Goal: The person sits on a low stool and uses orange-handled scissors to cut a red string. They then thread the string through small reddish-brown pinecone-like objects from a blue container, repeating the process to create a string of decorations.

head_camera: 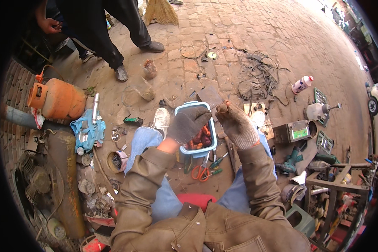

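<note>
My left hand [189,124], in a dark grey glove, is above a light blue plastic basket [214,141]. Its fingers are curled together at the end of a thin wire. Right of the basket, my right hand [237,127] wears a brownish knit glove and grips a small copper-coloured wire coil [222,108]. The strand runs between both hands. Reddish-brown coiled pieces [203,138] fill the basket, partly hidden by my left hand. Orange-handled scissors [200,174] and a green-handled screwdriver [219,160] lie between my legs, just below the basket.
An orange gas cylinder [64,98] lies at left. Black cables [261,75] are heaped on the brick ground ahead, left of a white bottle [302,85]. A battery [291,130], a green drill [291,160] and a metal frame [337,186] occupy the right. Another person's legs [108,34] stand ahead left.
</note>
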Motion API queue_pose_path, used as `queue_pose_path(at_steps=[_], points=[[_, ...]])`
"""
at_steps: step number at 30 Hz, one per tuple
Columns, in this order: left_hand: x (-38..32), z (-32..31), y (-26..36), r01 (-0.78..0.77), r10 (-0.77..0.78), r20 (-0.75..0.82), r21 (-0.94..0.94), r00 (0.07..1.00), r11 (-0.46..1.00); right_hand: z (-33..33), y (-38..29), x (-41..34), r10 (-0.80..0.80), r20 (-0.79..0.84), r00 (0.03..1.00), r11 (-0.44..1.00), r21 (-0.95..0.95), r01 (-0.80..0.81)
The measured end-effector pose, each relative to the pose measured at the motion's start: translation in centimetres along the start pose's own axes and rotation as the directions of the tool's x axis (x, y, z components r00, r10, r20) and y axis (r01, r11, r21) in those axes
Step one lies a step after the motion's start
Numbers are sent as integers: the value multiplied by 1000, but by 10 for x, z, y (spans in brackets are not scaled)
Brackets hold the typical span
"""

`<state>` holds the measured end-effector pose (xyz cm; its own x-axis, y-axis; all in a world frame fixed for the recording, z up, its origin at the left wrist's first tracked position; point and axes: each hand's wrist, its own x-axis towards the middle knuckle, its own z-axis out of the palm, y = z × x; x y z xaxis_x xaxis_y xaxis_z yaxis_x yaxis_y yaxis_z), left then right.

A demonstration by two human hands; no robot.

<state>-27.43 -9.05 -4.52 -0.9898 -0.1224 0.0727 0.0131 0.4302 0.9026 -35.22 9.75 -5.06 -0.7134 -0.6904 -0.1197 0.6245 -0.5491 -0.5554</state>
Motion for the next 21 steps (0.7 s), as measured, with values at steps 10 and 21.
queue_pose_path(at_steps=[10,21], points=[[-9,27,4,-230,213,120,157,970,960,-5,7,4,-171,-326,930,982,23,188],[-10,-7,28,309,-231,264,-312,937,898,26,1,3,-564,495,661,-305,-869,391]])
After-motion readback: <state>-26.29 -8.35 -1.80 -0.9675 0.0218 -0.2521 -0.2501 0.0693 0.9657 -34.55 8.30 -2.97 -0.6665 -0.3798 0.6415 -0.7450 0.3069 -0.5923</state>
